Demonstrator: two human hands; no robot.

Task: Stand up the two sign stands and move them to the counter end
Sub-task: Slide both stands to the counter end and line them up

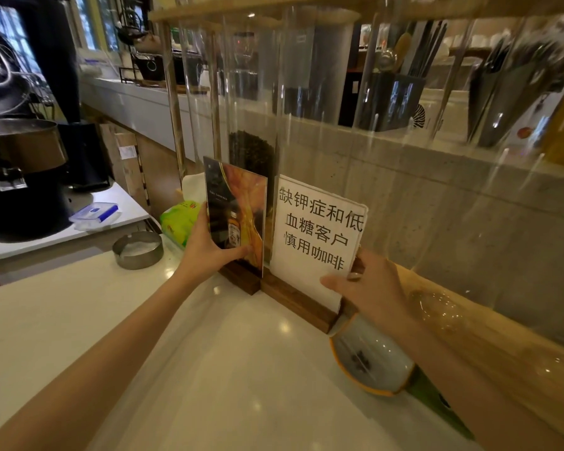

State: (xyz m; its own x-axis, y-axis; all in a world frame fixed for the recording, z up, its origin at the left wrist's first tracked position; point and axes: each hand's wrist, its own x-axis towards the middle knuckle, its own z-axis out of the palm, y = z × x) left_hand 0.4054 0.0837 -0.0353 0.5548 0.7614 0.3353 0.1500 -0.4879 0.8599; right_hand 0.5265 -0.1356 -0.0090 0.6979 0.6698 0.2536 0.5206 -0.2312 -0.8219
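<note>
Stands both upright on the table [209, 353]: left hand [205, 252] pinches the photo sign stand [238, 219], right hand [368, 288] grips the text sign stand [313, 236]. Clear tubes [254, 92] right behind, bowl [368, 359] touching the right base, metal ashtray [137, 250] and green packet [176, 219] on the left.

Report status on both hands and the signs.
Left hand grips picture sign, upright. Right hand grips text sign, upright. Bases touching. Bowl close by right wrist.
</note>
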